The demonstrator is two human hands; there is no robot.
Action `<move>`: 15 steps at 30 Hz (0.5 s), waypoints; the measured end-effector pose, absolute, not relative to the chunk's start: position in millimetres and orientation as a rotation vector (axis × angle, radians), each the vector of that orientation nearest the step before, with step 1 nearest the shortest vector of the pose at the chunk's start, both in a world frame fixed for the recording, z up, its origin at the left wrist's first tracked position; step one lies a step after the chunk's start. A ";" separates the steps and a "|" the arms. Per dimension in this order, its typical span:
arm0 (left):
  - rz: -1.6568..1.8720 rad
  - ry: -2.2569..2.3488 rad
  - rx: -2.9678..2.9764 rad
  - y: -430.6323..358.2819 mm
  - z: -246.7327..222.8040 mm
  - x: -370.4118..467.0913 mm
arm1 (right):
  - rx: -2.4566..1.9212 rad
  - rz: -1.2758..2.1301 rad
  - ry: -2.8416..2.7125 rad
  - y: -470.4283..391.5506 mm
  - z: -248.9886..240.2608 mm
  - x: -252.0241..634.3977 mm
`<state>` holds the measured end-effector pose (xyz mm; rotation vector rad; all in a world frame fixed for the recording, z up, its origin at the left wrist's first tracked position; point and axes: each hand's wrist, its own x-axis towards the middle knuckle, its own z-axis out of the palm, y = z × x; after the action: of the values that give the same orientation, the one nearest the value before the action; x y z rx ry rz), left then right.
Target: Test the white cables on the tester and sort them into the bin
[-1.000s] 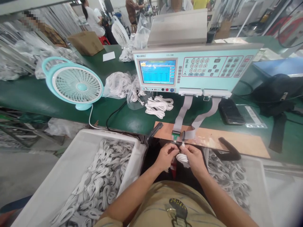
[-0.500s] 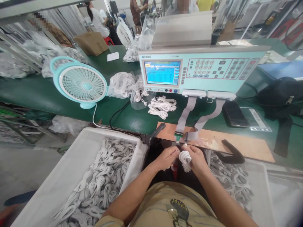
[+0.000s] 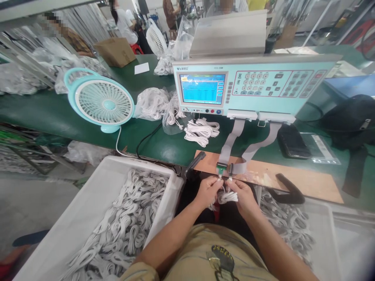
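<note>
A coiled white cable [image 3: 227,196] hangs between my two hands below the bench edge. My left hand [image 3: 208,191] is closed on one cable end, held up against the small green circuit board [image 3: 220,170]. With its fingers pinched, my right hand [image 3: 243,194] grips the other end at the black connector [image 3: 231,170] beside that board. Whether either plug is fully seated I cannot tell. Grey ribbon cables [image 3: 231,142] run from the board and connector up to the light-blue tester [image 3: 263,86], whose screen [image 3: 201,89] is lit.
A white bin [image 3: 102,171] full of coiled cables stands at left, and another bin [image 3: 322,226] at right. On the green bench are a blue fan [image 3: 109,104], bundled white cables [image 3: 201,132] and a black phone [image 3: 293,141]. A wooden board [image 3: 281,175] lies along the edge.
My left hand has moved up and slightly right, bringing its cable end to the green board. The coil has turned sideways between my hands. My right hand stays at the black connector.
</note>
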<state>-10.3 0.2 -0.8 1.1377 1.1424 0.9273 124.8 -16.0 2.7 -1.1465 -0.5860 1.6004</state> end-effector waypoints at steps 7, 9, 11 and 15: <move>0.958 1.205 1.010 -0.3 0.8 -5.8 | -1.109 1.615 -0.577 -15.9 2.0 125.4; 0.964 1.180 1.017 -0.3 -1.1 -5.4 | -1.105 1.622 -0.566 -15.9 0.6 125.5; 0.968 1.163 0.983 -0.7 -3.5 -4.5 | -1.096 1.619 -0.558 -15.9 -0.6 125.5; 0.973 1.155 0.888 -3.4 -6.2 -0.9 | -1.082 1.631 -0.551 -16.6 0.8 124.8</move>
<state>-0.9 -3.4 -6.2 0.8880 1.1554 0.9731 124.8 -16.6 0.8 -1.0815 -0.5515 1.6314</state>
